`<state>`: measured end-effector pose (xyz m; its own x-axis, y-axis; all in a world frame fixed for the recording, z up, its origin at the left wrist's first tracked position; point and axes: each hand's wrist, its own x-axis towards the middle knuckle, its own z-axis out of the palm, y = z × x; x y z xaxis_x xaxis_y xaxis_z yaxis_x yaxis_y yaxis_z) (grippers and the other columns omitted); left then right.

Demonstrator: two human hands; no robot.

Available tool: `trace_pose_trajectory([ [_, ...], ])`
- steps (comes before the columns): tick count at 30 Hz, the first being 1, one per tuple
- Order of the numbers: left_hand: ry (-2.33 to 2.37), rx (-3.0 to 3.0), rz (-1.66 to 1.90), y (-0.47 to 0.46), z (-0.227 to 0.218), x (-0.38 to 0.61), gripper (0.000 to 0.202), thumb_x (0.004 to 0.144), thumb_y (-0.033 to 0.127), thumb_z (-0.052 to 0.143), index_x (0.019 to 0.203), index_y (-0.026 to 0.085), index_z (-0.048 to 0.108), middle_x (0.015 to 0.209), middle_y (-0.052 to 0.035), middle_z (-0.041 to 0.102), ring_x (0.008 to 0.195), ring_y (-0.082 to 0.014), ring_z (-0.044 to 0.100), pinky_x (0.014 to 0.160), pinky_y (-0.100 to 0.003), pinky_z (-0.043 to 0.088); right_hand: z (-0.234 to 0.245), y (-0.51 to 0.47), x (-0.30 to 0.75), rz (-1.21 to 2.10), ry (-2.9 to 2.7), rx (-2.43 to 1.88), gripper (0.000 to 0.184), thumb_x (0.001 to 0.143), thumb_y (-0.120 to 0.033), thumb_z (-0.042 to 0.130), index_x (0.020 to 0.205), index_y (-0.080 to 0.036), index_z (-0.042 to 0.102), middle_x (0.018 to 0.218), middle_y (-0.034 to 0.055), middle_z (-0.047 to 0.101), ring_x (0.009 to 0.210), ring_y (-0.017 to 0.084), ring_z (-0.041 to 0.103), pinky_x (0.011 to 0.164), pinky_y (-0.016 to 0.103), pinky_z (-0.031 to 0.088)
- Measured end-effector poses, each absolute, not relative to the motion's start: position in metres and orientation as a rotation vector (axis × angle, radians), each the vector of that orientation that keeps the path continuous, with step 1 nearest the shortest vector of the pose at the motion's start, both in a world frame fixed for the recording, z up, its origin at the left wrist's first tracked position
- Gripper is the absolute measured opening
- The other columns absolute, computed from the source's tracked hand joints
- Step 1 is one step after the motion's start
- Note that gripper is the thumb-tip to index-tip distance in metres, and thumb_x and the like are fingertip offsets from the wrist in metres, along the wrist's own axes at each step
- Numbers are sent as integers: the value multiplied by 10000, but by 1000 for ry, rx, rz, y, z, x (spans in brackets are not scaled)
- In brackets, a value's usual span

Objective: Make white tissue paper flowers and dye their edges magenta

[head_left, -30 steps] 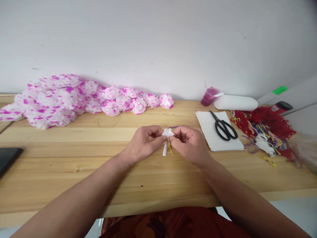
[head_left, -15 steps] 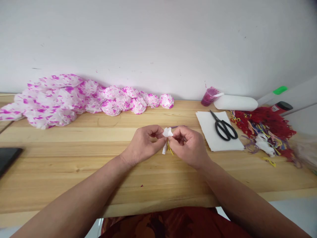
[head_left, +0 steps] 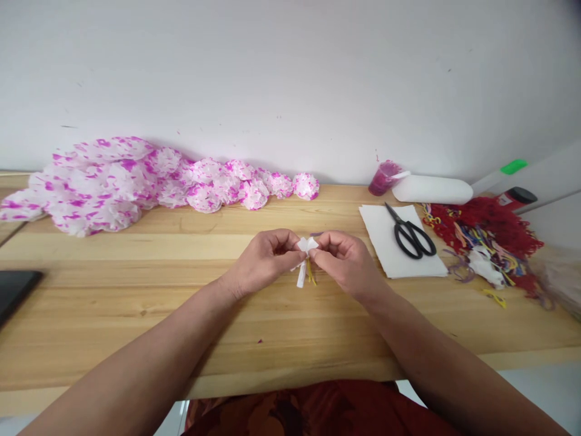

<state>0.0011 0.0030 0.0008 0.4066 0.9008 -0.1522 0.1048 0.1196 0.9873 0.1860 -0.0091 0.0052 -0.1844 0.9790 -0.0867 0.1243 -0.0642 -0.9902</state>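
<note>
Between my two hands, above the wooden table, is a small piece of white paper (head_left: 308,244), bunched at its middle, with a narrow white strip (head_left: 301,275) hanging below. My left hand (head_left: 273,255) pinches its left side between thumb and fingers. On the other side my right hand (head_left: 341,259) is closed in a pinch on the paper's right edge. Yellow yarn (head_left: 311,272) dangles under the paper, beside the strip. A bit of purple yarn (head_left: 316,234) shows behind my right fingers. Exactly which fingertip holds which strand is hidden.
White-and-magenta paper flowers (head_left: 113,181) are heaped along the wall at left. Black-handled scissors (head_left: 411,233) lie on stacked white paper (head_left: 385,248) at right. Beyond are a cup of magenta liquid (head_left: 380,180), a white bottle (head_left: 433,188) and tangled yarn (head_left: 490,227).
My fingers have shifted slightly on the white paper, which now spreads into two points. The hanging white strip sits a little lower. Everything else looks the same.
</note>
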Motion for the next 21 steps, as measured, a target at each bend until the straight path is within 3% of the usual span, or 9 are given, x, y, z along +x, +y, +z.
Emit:
trace_pose_trajectory([
  [9,968,1304,785,3,2,2,249,810,379,722,826,148,628,717,3,616,620,-109,531,582,-235,407,4,-13,186,1173,-1519,-1277,132,782,-277,652,717,-195,572,660,-24,566,585,109,483,545,238,404],
  [17,1072,1269,818,3,6,5,369,791,500,731,827,136,685,710,-22,673,577,-118,584,564,-240,449,3,-19,186,460,-1897,-1219,76,830,-175,601,767,-216,592,704,-5,616,616,125,528,619,260,439],
  [21,1110,1212,915,2,1,9,356,755,480,763,779,137,670,691,-14,666,593,-119,584,568,-235,460,4,-19,184,557,-1863,-1231,34,838,-193,609,812,-213,612,728,0,642,632,126,560,615,251,457],
])
